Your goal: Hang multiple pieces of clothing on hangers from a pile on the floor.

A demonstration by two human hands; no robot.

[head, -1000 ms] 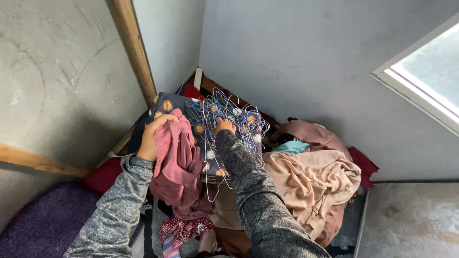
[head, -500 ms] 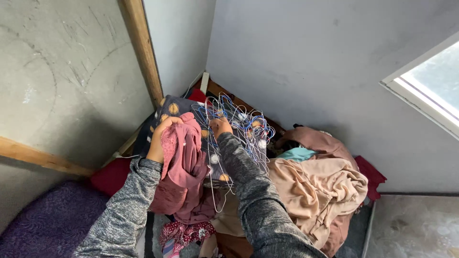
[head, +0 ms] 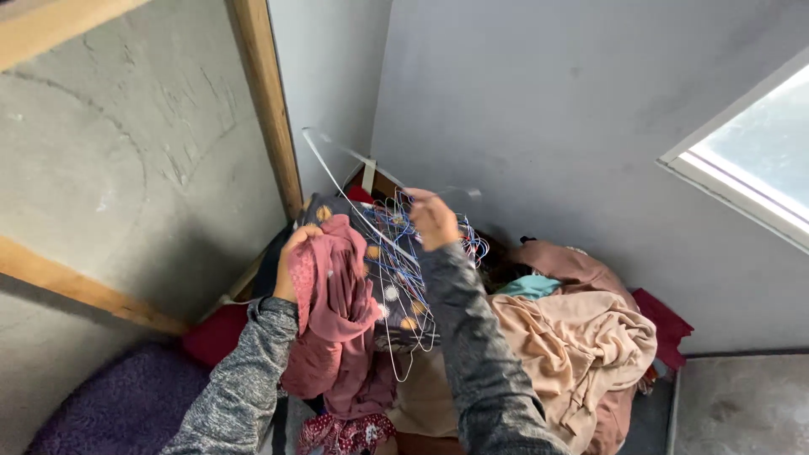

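We note right hand (head: 431, 221) pinching one white wire hanger (head: 354, 198), raised above uncounted tangled hangers (head: 413, 278); left hand (head: 291, 265) clutching one pink garment (head: 337, 329).

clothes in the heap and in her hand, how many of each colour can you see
pink garment, held in the left hand: 1
peach garment: 1
teal garment: 1
dark floral cloth: 1
total: 4

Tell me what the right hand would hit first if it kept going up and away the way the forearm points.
Likely the grey wall in the corner. The right hand holds a wire hanger lifted above the hanger pile, and nothing else shows beyond it, though depth is hard to judge.
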